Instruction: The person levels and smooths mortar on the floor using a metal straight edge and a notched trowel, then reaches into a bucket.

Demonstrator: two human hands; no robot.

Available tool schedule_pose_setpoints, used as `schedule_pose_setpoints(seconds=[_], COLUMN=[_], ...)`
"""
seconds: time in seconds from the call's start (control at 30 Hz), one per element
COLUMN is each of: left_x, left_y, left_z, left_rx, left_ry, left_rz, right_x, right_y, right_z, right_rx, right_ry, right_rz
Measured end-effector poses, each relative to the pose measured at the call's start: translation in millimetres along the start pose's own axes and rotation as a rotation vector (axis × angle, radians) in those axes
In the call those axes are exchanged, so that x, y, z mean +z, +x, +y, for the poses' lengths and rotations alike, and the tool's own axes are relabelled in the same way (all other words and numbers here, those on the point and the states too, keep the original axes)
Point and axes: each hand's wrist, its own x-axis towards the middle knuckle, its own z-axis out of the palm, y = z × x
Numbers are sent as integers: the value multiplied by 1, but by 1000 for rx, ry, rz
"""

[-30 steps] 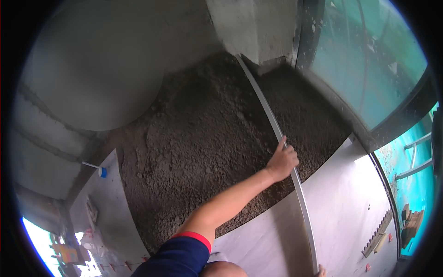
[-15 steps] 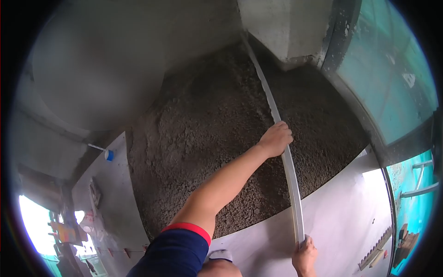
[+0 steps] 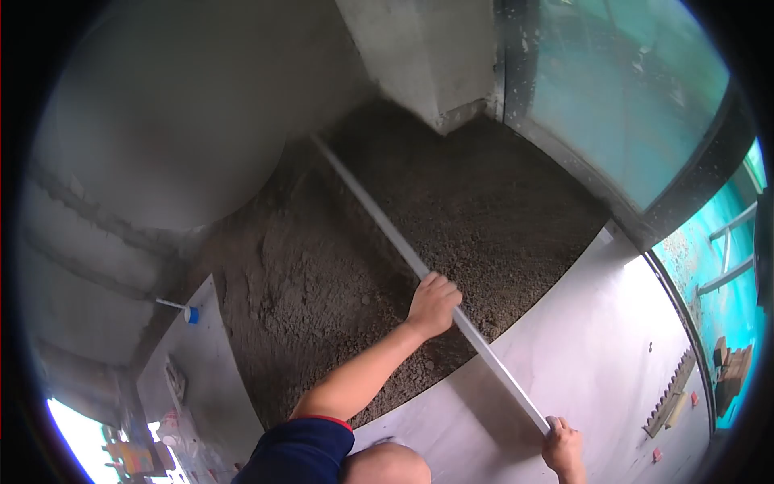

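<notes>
A long, pale metal screed bar lies slantwise across a bed of dark, crumbly mortar, its far end close to the wall. My left hand is closed over the bar about two thirds of the way toward me. At the near end, above the light tiles, my right hand grips the bar's tip. The mortar looks smoother to the right of the bar's far half and rougher on the near left. A blurred round patch hides part of the upper left.
A notched trowel lies on the right-hand tiles, with small red pieces near it. A blue-and-white object and another trowel-like tool are at left. A glass panel and a concrete column border the mortar.
The bar's far end has swung left over the mortar, while its near end has shifted slightly right. Both hands have moved with it, the left one nearer me; the view has turned too.
</notes>
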Motion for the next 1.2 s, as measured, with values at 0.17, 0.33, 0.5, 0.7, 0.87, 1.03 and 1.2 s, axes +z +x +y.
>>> schedule_pose_setpoints(seconds=[0.17,0.33,0.5,0.7,0.87,1.03,1.2], left_x=[-26,-47,-17,-18,-30,-56,-55], left_y=[-46,-100,-133,-106,-68,-32,-49], left_z=[49,130,171,80,-15,-80,-3], left_rx=[-42,-65,-191,-238,-230,-249,-120], left_ry=[21,-31,-76,112,227,282,240], left_rz=[-83,-216,-153,-77,-81,-181,-255], right_x=[4,42,7,14,38,24,4], right_y=[-52,-126,-124,-31,53,89,12], right_z=[21,121,135,72,28,-38,8], right_rx=[78,67,330,104,112,114,185], right_ry=[36,-234,-219,-282,-242,-167,-127], right_rz=[-80,60,-104,289,526,422,168])
